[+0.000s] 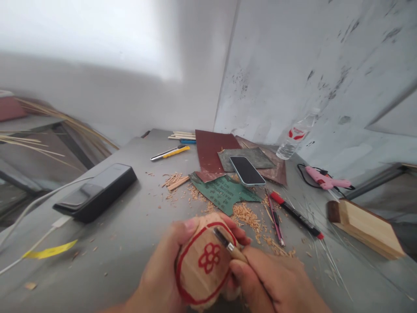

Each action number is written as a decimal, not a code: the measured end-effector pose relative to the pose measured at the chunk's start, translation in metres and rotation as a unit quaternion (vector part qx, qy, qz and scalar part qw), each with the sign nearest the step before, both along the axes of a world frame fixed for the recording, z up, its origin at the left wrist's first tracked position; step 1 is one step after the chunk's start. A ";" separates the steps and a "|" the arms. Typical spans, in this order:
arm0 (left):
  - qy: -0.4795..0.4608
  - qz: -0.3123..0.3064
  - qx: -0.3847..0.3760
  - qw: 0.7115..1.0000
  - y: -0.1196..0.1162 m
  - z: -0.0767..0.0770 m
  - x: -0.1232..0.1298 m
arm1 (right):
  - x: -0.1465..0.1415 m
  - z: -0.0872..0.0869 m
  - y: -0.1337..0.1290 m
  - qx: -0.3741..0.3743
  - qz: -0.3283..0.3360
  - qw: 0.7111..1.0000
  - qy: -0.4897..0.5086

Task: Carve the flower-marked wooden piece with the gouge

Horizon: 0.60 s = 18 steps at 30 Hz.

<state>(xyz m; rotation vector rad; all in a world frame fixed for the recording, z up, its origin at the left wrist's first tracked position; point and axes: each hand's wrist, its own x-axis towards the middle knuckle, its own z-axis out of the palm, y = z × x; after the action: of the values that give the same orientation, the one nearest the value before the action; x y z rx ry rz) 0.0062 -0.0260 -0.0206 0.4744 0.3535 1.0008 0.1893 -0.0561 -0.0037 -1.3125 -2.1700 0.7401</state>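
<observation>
My left hand [166,261] is wrapped around a rounded piece of wood [192,274], its fingers reaching round the far edge. A thick red oval line and a small red flower outline [209,258] are drawn on the wood's upper face. My right hand [270,278] grips a carving gouge [233,248] by its light wooden handle. The gouge's metal blade lies over the face of the wood, just up and right of the flower. Whether its edge touches the wood I cannot tell. Part of the right fingers and the wood's underside are hidden.
Wood shavings [249,217] and green sandpaper [224,191] lie beyond my hands, with a phone [247,171] behind. A red-and-black marker [298,216], wood block [366,228], pink glue gun [325,178] and bottle [296,134] are right. Left are a black box [97,191] and yellow cutter [171,152].
</observation>
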 end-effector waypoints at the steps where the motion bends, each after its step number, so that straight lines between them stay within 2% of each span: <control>1: -0.004 -0.014 -0.017 1.000 0.000 -0.001 0.003 | 0.000 0.000 0.000 0.002 -0.001 1.000 0.007; 4: 0.030 -0.049 -0.040 0.998 0.002 0.003 0.007 | 0.001 0.004 0.002 -0.044 -0.005 0.999 -0.014; 6: 0.046 -0.044 -0.040 0.997 0.005 0.010 0.004 | 0.002 0.009 0.002 -0.059 -0.015 0.998 -0.029; 13: 0.073 0.050 -0.039 0.995 0.018 0.025 -0.011 | 0.009 0.025 0.002 -0.033 -0.056 0.997 -0.048; 18: 0.086 0.070 -0.043 0.993 0.021 0.030 -0.012 | 0.006 0.027 0.003 -0.079 -0.025 0.995 -0.057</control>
<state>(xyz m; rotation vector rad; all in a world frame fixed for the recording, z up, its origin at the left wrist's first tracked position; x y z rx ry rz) -0.0056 -0.0049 0.0094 0.4647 0.5891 1.0788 0.1954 -0.0526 0.0238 -1.5183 -2.1949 0.8502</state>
